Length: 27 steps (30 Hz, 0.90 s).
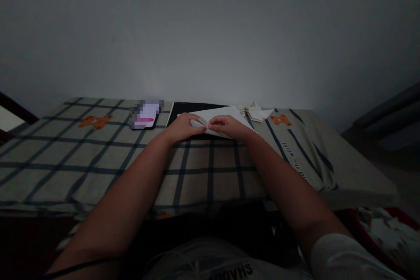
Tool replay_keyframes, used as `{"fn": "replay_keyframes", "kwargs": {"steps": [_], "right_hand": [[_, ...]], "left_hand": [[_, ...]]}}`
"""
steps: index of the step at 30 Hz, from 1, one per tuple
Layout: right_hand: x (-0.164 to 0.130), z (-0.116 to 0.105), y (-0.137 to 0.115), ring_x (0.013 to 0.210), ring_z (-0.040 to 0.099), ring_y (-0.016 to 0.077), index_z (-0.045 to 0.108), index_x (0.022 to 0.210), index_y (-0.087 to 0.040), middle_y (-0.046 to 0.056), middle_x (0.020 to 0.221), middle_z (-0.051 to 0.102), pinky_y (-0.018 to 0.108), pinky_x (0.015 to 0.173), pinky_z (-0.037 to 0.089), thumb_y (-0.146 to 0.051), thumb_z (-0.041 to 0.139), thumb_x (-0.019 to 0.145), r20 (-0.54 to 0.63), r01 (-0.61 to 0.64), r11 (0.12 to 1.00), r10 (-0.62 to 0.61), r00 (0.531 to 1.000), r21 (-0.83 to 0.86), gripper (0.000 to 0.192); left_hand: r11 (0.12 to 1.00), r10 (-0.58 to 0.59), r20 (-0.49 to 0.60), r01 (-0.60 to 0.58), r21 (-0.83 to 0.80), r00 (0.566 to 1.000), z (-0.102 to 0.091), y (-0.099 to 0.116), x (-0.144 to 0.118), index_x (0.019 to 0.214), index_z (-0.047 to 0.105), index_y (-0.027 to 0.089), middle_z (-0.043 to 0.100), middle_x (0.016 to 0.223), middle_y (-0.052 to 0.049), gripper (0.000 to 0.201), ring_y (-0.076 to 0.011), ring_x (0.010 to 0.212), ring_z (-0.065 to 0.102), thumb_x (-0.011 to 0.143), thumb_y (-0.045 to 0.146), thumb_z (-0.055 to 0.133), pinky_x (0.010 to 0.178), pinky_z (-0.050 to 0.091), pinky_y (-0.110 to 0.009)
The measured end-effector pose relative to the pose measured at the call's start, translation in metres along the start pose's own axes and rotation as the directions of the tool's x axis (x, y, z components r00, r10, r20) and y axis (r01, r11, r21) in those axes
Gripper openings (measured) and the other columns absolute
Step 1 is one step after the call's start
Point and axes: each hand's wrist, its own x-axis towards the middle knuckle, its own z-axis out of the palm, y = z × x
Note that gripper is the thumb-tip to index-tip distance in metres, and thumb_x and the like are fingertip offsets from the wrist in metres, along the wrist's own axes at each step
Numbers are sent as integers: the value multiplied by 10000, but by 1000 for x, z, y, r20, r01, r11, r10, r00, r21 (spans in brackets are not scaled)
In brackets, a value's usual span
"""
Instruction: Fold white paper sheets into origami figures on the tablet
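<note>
Pinching a white paper sheet (pixel 226 114) between left hand (pixel 183 127) and right hand (pixel 226 126) on the black board (pixel 183 108) atop the bed (pixel 98 153), both closed on it; dim light is risking a crooked crease.

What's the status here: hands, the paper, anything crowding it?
Left hand and right hand both pinching the white paper, on a black pad. Phone to the left, folded paper pieces to the right, neither touching the hands.

Phone (pixel 146 116) left, paper scraps (pixel 257 113) right.
</note>
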Motion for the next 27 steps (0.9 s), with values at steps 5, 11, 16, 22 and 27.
{"fn": "replay_keyframes", "kwargs": {"steps": [5, 11, 16, 22, 27], "right_hand": [[-1, 0, -3, 765, 521, 125, 625, 888, -143, 20, 840, 600, 254, 709, 387, -376, 583, 777, 10, 52, 999, -52, 999, 15, 261], [-1, -3, 3, 707, 521, 119, 651, 871, -146, 21, 807, 615, 255, 663, 389, -402, 627, 727, -28, -35, 999, 35, 999, 33, 294], [0, -4, 3, 734, 537, 132, 673, 844, -147, 27, 805, 631, 267, 690, 396, -415, 635, 713, -40, -28, 999, 27, 999, -20, 301], [-1, -1, -3, 713, 524, 124, 662, 835, -136, 22, 781, 618, 260, 672, 384, -418, 630, 720, -49, -40, 999, 38, 998, -23, 306], [-4, 0, -7, 690, 508, 109, 635, 846, -139, 7, 777, 598, 247, 657, 379, -412, 615, 744, 5, -14, 1000, 14, 1000, 2, 292]], "left_hand": [[999, 23, -47, -21, 45, 999, 0, -6, 2, 828, 707, 158, 696, 814, -31, 252, -175, 759, 623, 720, 355, 593, 696, 460, -266], [999, -9, -60, 11, 41, 998, 0, -9, 3, 847, 709, 152, 699, 805, -33, 259, -183, 746, 629, 702, 343, 613, 677, 468, -269], [1000, -5, -27, 5, 3, 1000, 0, -4, 0, 847, 690, 140, 699, 782, -34, 270, -168, 703, 625, 688, 354, 649, 629, 464, -242], [1000, 28, -37, -28, 9, 999, 2, -7, 1, 841, 680, 143, 693, 803, -34, 258, -165, 717, 622, 702, 355, 636, 648, 465, -245], [998, 57, -24, -56, 35, 998, 2, -7, 1, 787, 679, 147, 674, 733, -20, 214, -153, 676, 608, 720, 337, 608, 616, 453, -239]]}}
